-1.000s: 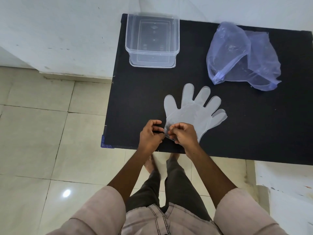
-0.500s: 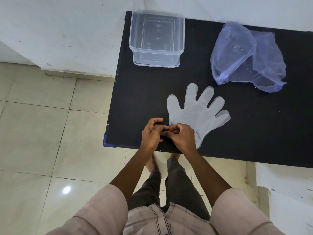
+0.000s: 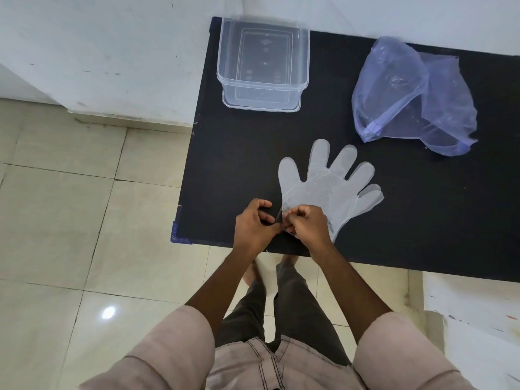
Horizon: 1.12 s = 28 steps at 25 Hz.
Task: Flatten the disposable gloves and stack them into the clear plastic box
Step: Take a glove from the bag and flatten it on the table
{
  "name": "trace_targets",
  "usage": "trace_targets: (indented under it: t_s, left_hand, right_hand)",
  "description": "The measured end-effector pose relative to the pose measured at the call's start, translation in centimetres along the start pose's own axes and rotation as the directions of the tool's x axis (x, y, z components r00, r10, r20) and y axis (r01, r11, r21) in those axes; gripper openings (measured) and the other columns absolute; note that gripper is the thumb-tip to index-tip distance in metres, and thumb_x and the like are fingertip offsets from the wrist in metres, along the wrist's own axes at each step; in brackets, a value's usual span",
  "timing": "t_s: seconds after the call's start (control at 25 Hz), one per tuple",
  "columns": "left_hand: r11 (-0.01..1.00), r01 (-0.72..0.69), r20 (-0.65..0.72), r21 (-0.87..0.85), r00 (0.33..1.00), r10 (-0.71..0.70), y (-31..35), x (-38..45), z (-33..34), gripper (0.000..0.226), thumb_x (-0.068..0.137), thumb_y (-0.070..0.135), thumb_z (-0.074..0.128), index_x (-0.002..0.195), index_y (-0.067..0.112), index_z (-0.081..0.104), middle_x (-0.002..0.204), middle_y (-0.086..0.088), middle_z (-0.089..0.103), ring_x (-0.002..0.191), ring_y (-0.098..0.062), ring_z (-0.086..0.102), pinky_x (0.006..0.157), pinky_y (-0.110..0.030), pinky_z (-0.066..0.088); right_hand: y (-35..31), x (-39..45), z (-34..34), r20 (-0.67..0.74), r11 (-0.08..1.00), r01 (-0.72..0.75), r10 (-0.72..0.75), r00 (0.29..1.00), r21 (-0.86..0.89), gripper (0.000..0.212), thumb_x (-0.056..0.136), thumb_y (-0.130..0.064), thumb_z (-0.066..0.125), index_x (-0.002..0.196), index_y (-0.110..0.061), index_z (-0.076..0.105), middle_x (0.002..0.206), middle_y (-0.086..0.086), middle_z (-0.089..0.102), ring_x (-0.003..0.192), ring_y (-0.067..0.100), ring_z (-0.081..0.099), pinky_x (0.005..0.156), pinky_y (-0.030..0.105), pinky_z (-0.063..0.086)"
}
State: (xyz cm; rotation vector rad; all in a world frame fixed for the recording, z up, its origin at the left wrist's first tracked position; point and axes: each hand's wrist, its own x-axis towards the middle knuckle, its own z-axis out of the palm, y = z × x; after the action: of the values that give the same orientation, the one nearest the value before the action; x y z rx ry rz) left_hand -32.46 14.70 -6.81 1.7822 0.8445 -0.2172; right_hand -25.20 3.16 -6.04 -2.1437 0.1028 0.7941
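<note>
A clear disposable glove (image 3: 326, 187) lies flat on the black table (image 3: 422, 215), fingers spread and pointing away from me. My left hand (image 3: 253, 226) and my right hand (image 3: 308, 225) meet at its cuff near the table's front edge. Both pinch the cuff's thin film, and a small flap of it stands up between my thumbs. The clear plastic box (image 3: 263, 63) stands at the table's far left corner, lidless, with nothing visible inside it.
A crumpled bluish plastic bag (image 3: 408, 99) lies at the far right of the table. White walls border the table behind and to the left. Tiled floor (image 3: 70, 220) spreads at the left, and my feet show under the table's front edge.
My fingers have kept working at the cuff, and a flap of film now stands lifted between the thumbs. The glove's fingers have stayed where they were. The view has shifted slightly.
</note>
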Motion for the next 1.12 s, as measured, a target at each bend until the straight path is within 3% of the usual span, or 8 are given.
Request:
trace_targets:
  t_s: [0.08, 0.16, 0.24, 0.4, 0.52, 0.6, 0.92, 1.12]
  left_hand:
    - [1.0, 0.003, -0.019, 0.029, 1.0, -0.002, 0.1, 0.3, 0.3, 0.044, 0.078, 0.013, 0.079, 0.117, 0.019, 0.059, 0.085, 0.007, 0.071, 0.08, -0.008, 0.069, 0.08, -0.031, 0.059]
    - [0.999, 0.022, -0.03, 0.024, 0.999, -0.021, 0.2, 0.7, 0.3, 0.039, 0.082, 0.009, 0.074, 0.116, 0.019, 0.059, 0.088, 0.002, 0.073, 0.081, -0.012, 0.07, 0.083, -0.04, 0.06]
    - [0.999, 0.028, -0.039, 0.034, 0.999, -0.027, 0.2, 1.2, -0.1, 0.035, 0.083, 0.009, 0.072, 0.113, 0.021, 0.06, 0.088, 0.002, 0.071, 0.081, -0.013, 0.069, 0.084, -0.042, 0.059]
    - [0.967, -0.076, -0.154, 0.244, 0.981, 0.116, 1.0, 1.1, -0.8, 0.03, 0.087, 0.017, 0.068, 0.115, 0.021, 0.059, 0.102, 0.001, 0.065, 0.092, -0.015, 0.064, 0.093, -0.038, 0.054]
    - [0.686, -0.42, -0.087, 0.594, 0.814, 0.574, 1.4, -0.7, 0.5, 0.035, 0.087, 0.028, 0.06, 0.119, 0.015, 0.057, 0.122, -0.01, 0.061, 0.111, -0.029, 0.058, 0.098, -0.042, 0.044]
    - [0.51, -0.561, 0.074, 0.652, 0.716, 0.694, 0.9, -1.6, 1.5, 0.043, 0.086, 0.035, 0.056, 0.122, 0.012, 0.057, 0.126, -0.013, 0.063, 0.115, -0.034, 0.06, 0.102, -0.047, 0.042]
    - [0.382, -0.539, 0.379, 0.75, 0.825, 0.42, -2.1, -1.4, 2.4, 0.062, 0.1, 0.047, 0.022, 0.154, 0.018, 0.017, 0.163, -0.006, 0.015, 0.15, -0.027, 0.007, 0.119, -0.049, 0.0]
    - [0.372, -0.534, 0.391, 0.759, 0.831, 0.395, -2.2, -1.3, 2.5, 0.06, 0.099, 0.047, 0.028, 0.153, 0.021, 0.02, 0.163, -0.006, 0.016, 0.15, -0.028, 0.008, 0.117, -0.052, 0.002]
  right_hand:
    - [-0.1, 0.0, -0.2, 0.016, 1.0, -0.028, 0.028, 0.999, 0.013, 0.027, 0.089, -0.012, 0.063, 0.063, -0.017, 0.066, 0.061, -0.003, 0.065, 0.054, 0.005, 0.062, 0.047, 0.008, 0.045]
    - [-0.3, 0.1, -0.8, 0.031, 0.998, -0.056, 0.056, 0.998, 0.006, 0.024, 0.088, -0.013, 0.063, 0.063, -0.011, 0.065, 0.058, 0.001, 0.062, 0.053, 0.009, 0.059, 0.051, 0.017, 0.05]
    - [-0.7, 0.6, -2.2, 0.027, 0.998, -0.063, 0.063, 0.998, 0.022, 0.026, 0.086, -0.012, 0.062, 0.061, -0.01, 0.061, 0.056, 0.004, 0.059, 0.056, 0.015, 0.057, 0.059, 0.028, 0.052]
    - [-1.8, 1.9, -5.7, -0.006, 0.997, -0.064, 0.064, 0.998, 0.04, 0.021, 0.086, -0.013, 0.06, 0.065, -0.01, 0.061, 0.063, 0.003, 0.058, 0.064, 0.013, 0.053, 0.065, 0.026, 0.045]
    - [-2.4, 2.6, -7.2, 0.027, 0.995, -0.098, 0.098, 0.995, 0.012, 0.015, 0.084, -0.013, 0.059, 0.073, -0.005, 0.065, 0.068, 0.006, 0.06, 0.07, 0.017, 0.056, 0.07, 0.032, 0.049]
    - [-2.6, 2.8, -7.5, 0.041, 0.995, -0.096, 0.096, 0.995, -0.007, 0.014, 0.083, -0.012, 0.06, 0.077, -0.002, 0.067, 0.069, 0.007, 0.062, 0.071, 0.018, 0.058, 0.072, 0.033, 0.051]
    - [-1.8, 3.4, -7.0, 0.075, 0.997, -0.072, 0.073, 0.995, -0.012, 0.013, 0.084, -0.012, 0.059, 0.077, -0.004, 0.067, 0.07, 0.009, 0.067, 0.064, 0.016, 0.063, 0.062, 0.03, 0.053]
    - [-0.5, 2.7, -5.6, 0.088, 0.987, -0.11, 0.1, 0.991, 0.116, 0.033, 0.084, -0.044, 0.067, 0.085, -0.011, 0.064, 0.077, 0.005, 0.068, 0.066, 0.017, 0.061, 0.06, 0.027, 0.051]
